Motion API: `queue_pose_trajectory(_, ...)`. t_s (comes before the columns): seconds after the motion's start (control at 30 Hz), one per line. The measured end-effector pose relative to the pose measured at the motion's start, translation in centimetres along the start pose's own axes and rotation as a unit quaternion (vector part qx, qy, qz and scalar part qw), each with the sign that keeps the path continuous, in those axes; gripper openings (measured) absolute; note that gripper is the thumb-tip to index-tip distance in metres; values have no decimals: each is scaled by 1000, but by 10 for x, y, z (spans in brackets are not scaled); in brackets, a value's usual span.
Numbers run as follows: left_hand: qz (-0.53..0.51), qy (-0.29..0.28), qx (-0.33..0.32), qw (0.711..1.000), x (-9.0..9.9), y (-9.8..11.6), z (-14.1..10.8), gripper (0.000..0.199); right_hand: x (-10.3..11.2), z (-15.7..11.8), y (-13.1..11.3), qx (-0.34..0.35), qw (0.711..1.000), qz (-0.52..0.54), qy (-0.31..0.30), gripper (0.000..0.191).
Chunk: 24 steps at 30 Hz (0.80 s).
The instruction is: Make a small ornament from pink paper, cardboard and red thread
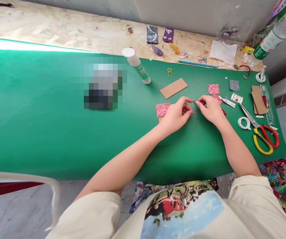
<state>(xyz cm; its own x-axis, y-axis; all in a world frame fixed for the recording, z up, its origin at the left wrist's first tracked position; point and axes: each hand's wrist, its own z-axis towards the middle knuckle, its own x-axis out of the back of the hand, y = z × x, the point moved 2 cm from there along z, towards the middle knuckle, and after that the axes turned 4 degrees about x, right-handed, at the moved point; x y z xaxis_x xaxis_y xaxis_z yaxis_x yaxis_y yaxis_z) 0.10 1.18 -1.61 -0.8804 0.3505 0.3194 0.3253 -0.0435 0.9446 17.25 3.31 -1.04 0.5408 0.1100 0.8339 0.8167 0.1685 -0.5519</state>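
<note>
Both hands are close together over the green mat (95,139). A thin dark red cord (196,125) runs between them, loops near the fingertips and trails down toward me. My left hand (177,114) has thumb and fingers pinched at the loop. My right hand (209,108) pinches the cord just to the right, beside a small gold-coloured bit at the fingertips that is too small to name. A red patterned fabric square (162,109) lies by my left wrist. Beyond my right hand is another red patterned square (213,89), with a small white tube (228,102) beside it.
Scissors (259,127) and a white tape roll (244,123) lie at right, near brown card pieces (258,99). A glue stick (139,68) stands behind a brown card strip (174,88). Bottles (269,44), a blue pencil (197,63) and tasselled pieces (168,34) sit along the back.
</note>
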Motion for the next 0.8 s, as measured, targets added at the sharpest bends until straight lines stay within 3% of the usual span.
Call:
queue_pose_trajectory(0.17,63,-17,-7,998,8,-1,1,27,1,0,1,3,1000,18,0,11)
queue_pose_trajectory(0.33,86,-31,-12,996,8,1,1,9,5,-2,0,13,1000,9,-17,8)
queue_pose_trajectory(0.57,147,-41,-24,988,10,6,-2,14,24,-13,-11,123,981,-17,-151,8)
queue_pose_trajectory(0.8,219,-34,-62,973,14,3,0,17,27,-18,-15,148,956,-79,-241,13)
